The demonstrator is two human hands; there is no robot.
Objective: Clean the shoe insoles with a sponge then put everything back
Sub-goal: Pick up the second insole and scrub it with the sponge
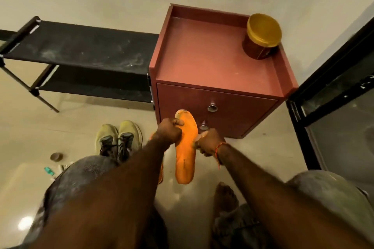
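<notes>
An orange insole [185,147] hangs upright above the floor [253,157], just in front of a red bedside cabinet [212,56], pinched near its toe in the grip of the left hand [170,132]. The right hand [209,142] is closed at the insole's right edge, apparently around a sponge (too little of it shows to be sure). A second insole [160,172] peeks from behind the left forearm. The green sneakers [118,139] wait on the floor to the left, near a black shoe rack [81,50]. The risk: with only the toe end held, hard scrubbing could swing or fold the insole, or pull it free onto the floor.
</notes>
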